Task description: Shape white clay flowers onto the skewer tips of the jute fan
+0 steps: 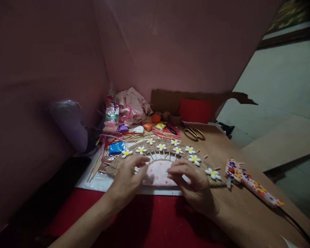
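A half-round twine-wrapped piece (155,147) with thin sticks poking out lies on a white sheet, dotted with several white flowers (194,159) with yellow centres. Its inner half-circle is padded pink dotted fabric (158,172). My left hand (130,174) is at the left side of the fabric, thumb and fingers curled toward each other with a gap and nothing seen between them. Over the right side of the fabric, my right hand (189,181) has its thumb and fingertips drawn together; whatever is between them, if anything, is too small to make out.
Behind lie packets of coloured clay (116,148), crumpled pink fabric (133,105), loose sticks (95,168), gold-handled scissors (193,133) and red card (196,111). A flower-patterned, corded tool (258,186) rests at the right. A purple wrapped object (72,124) stands left.
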Demonstrator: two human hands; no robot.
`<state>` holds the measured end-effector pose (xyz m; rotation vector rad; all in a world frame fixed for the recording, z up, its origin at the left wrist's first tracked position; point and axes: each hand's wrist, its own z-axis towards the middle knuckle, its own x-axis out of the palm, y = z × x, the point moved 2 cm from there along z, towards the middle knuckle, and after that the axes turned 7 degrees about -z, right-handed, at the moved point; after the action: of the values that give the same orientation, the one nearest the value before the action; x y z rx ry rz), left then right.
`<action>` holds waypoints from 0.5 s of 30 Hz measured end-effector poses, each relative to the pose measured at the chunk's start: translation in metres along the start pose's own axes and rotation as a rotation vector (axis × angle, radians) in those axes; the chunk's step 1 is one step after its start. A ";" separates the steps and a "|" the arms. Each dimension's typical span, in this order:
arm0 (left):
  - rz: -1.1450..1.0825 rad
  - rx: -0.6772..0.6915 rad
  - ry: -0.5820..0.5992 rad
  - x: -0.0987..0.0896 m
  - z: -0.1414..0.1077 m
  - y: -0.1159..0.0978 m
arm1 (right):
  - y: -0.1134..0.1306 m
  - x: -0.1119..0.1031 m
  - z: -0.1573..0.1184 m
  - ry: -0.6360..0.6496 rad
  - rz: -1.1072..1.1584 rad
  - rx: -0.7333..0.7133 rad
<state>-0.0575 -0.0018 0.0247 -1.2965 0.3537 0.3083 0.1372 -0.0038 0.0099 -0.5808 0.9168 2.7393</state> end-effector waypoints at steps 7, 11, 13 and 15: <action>-0.418 -0.141 0.302 0.045 0.020 -0.027 | -0.010 0.000 0.002 -0.060 -0.083 0.183; -0.545 -0.189 0.241 0.050 0.034 -0.014 | -0.011 0.000 0.004 -0.019 -0.125 0.166; -0.600 -0.214 0.186 0.050 0.036 -0.008 | -0.012 0.001 0.004 0.010 -0.124 0.197; -0.629 -0.229 0.151 0.049 0.034 -0.004 | -0.012 0.001 0.004 0.019 -0.132 0.210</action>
<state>-0.0089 0.0315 0.0150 -1.5882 0.0228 -0.2908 0.1383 0.0085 0.0057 -0.6048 1.1109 2.4860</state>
